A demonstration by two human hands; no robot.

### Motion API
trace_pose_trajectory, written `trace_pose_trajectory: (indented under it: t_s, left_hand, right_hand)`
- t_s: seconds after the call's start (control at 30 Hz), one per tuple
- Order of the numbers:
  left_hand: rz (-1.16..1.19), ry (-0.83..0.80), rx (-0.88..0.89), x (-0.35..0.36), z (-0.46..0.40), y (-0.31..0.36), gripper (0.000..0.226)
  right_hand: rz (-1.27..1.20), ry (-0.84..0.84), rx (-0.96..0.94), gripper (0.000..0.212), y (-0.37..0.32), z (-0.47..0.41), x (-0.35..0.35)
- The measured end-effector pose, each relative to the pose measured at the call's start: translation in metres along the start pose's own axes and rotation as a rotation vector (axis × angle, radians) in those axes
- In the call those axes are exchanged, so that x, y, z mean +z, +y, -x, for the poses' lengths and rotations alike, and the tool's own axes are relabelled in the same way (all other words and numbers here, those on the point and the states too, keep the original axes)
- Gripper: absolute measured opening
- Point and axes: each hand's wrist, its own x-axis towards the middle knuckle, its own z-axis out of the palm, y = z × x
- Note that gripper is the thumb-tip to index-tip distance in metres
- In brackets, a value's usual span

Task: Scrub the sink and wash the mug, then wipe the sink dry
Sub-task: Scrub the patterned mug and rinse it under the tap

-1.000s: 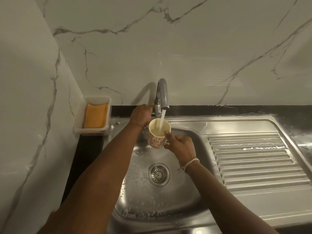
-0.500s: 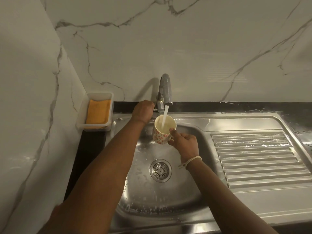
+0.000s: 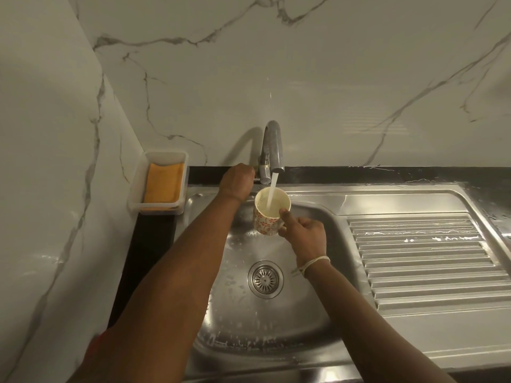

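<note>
My right hand [image 3: 305, 230] holds a white mug [image 3: 266, 221] with red flower print by its handle, upright under the chrome tap [image 3: 272, 150]. A stream of water runs from the spout into the mug. My left hand [image 3: 237, 182] is closed on the tap's lever at the base, left of the spout. Below them lies the steel sink basin [image 3: 237, 313], wet with soap foam around the drain [image 3: 265, 279].
A white plastic tray [image 3: 135, 194] holding an orange sponge [image 3: 163, 182] stands at the sink's left rear corner. The ribbed steel draining board [image 3: 420, 261] spreads to the right. Marble walls close the back and left. A black counter strip runs behind the sink.
The view has shifted slightly, so everything sits a little lower and further right in the frame. Both hands keep their grips and water keeps running into the mug.
</note>
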Motion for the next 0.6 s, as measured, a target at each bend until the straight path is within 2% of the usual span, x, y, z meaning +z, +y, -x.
trace_pose_trajectory:
  t_s: [0.43,0.53,0.6]
  left_hand:
    - [-0.024,-0.016,-0.016,0.000,0.002,0.005,0.018]
    - [0.095,-0.036,-0.115,0.003,0.000,0.005,0.013]
    - [0.282,-0.067,-0.209,0.002,-0.003,0.000,0.011]
  right_hand:
    - [0.018,-0.014,-0.055,0.051,0.005,-0.008,0.001]
    - [0.027,-0.034,-0.062,0.051,0.005,-0.010,0.000]
    - [0.034,-0.051,-0.070,0.051,0.005,-0.011,-0.001]
